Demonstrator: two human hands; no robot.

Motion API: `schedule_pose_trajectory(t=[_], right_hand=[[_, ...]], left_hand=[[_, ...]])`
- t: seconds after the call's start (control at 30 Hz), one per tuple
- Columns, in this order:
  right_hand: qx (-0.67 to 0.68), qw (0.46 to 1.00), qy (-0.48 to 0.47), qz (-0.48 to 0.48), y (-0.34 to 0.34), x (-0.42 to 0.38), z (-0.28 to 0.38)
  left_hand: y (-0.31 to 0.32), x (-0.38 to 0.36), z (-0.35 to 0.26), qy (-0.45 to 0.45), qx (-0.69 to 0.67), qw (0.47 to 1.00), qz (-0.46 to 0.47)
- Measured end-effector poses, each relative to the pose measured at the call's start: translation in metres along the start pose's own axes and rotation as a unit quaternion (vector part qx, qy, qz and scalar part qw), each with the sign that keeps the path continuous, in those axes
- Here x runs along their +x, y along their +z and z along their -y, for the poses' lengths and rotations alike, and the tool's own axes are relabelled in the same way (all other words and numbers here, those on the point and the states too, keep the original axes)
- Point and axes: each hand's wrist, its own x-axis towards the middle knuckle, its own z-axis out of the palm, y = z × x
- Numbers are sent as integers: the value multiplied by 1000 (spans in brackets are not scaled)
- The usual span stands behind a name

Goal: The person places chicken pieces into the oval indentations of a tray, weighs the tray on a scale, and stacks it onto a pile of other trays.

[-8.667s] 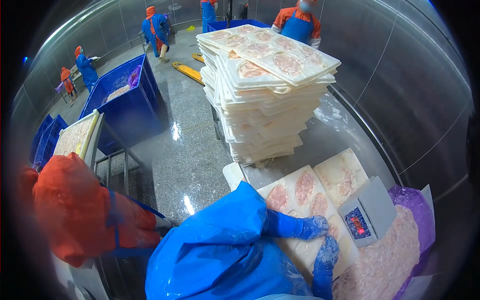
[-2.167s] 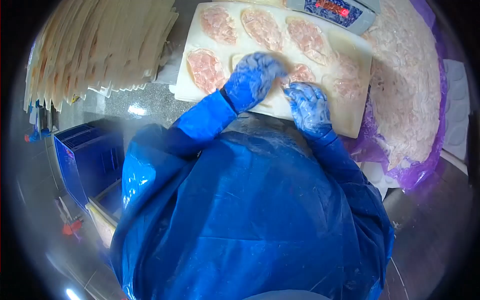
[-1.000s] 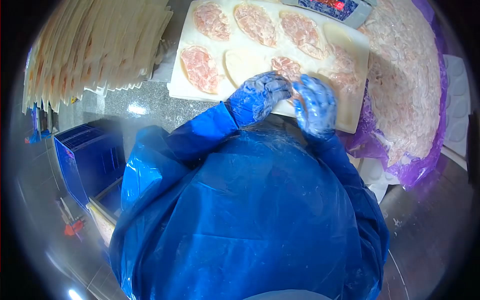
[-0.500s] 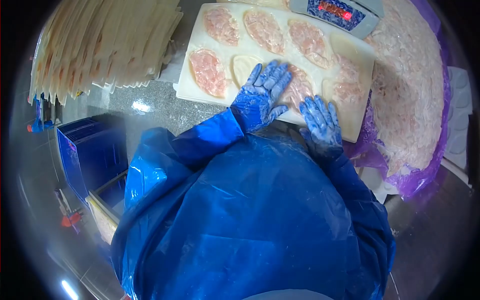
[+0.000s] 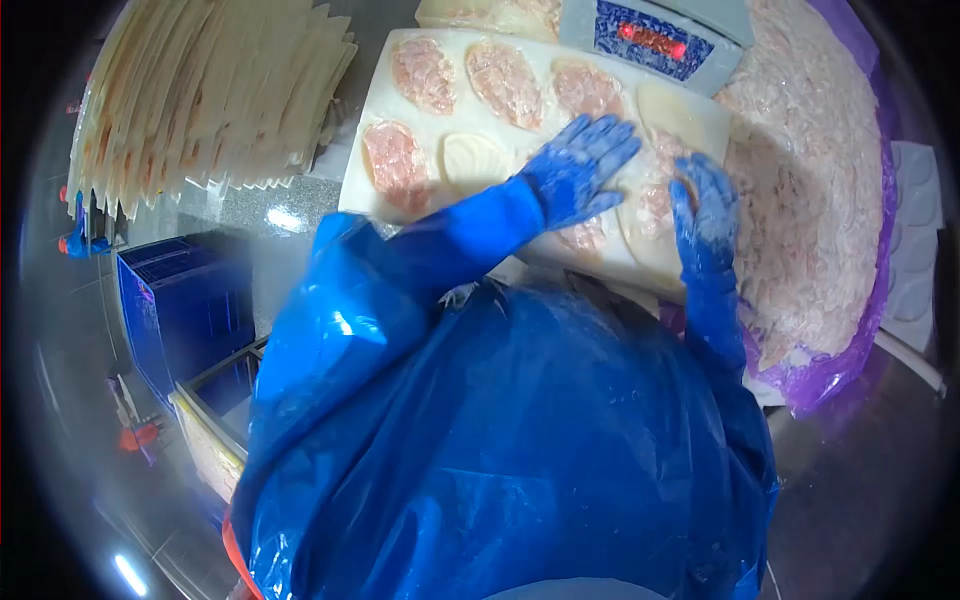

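A white moulded tray with oval hollows lies in front of me, several of them filled with pale pink minced or chopped meat. One hollow shows its pale ridged bottom. My left hand, in a wet blue glove, lies palm down over the lower-row meat with its fingers stretched out. It hides much of that portion. My right hand, also gloved in blue, is at the tray's right end, fingers extended beside the rightmost meat portion. Neither hand grips anything visible.
A scale with a red display stands behind the tray. To the right, a large heap of pale meat rests on purple plastic film. Many stacked trays stand at the left, above a blue crate. More moulded trays lie far right.
Both hands have moved right along the tray, the right one reaching its right end. The view has shifted slightly, so the tray appears lower and further left.
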Motion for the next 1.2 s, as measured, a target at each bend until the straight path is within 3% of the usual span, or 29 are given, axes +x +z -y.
schedule_pose_trajectory(t=[0.1,0.17,0.23,0.33,0.37,0.4,0.43,0.47,0.5,0.57,0.6,0.7,0.87,0.9,0.93,0.97,1.03,1.07,1.1,1.13,1.17,1.2], right_hand=[[7,998,-14,-53,3,-2,-8],[-5,1000,-12,-26,3,15,-4],[17,997,-68,20,10,36,15],[-45,989,-102,98,36,55,22],[-43,988,-108,97,49,60,19],[-29,989,-134,60,64,65,16],[-14,987,-157,22,76,71,15],[-12,993,-101,56,85,85,29],[-7,993,-104,60,102,92,38],[-114,990,-82,34,129,99,56],[-105,983,-108,109,133,100,58],[-91,965,-200,145,126,108,47],[-123,945,-271,140,115,124,51],[231,955,26,184,110,130,56],[539,759,315,185,105,133,60],[604,767,179,124,121,126,8],[625,743,241,23,97,127,-20],[622,743,245,21,91,117,-16],[416,900,127,-13,82,99,-10],[174,984,2,-43,72,79,0],[-3,998,-35,60,69,61,16],[-177,968,-70,164,66,43,33]], left_hand=[[-25,-17,0,-29,9,999,-31],[-19,-13,13,-52,32,997,-54],[-1,-7,15,-139,78,986,-51],[-13,-15,6,-116,-29,992,-52],[-21,-22,9,-110,-98,988,-43],[-28,-32,14,-108,-77,986,-101],[-32,-38,21,-111,-75,986,-100],[-34,-45,28,-158,-43,979,-121],[-33,-51,33,-205,-10,968,-142],[-37,-57,35,-223,-2,963,-150],[-39,-60,35,-228,5,963,-144],[-44,-72,49,-241,24,958,-156],[-51,-62,85,-227,12,951,-212],[-55,-61,89,-217,9,952,-215],[-64,-60,89,-211,21,954,-212],[-67,-59,87,-209,32,955,-209],[-58,-54,79,-182,41,962,-201],[-50,-44,69,-153,22,972,-178],[-43,-32,60,-120,5,981,-155],[-30,-27,52,-94,17,990,-104],[-17,-26,43,-76,-2,995,-63],[-17,-27,29,-65,-32,996,-47]])
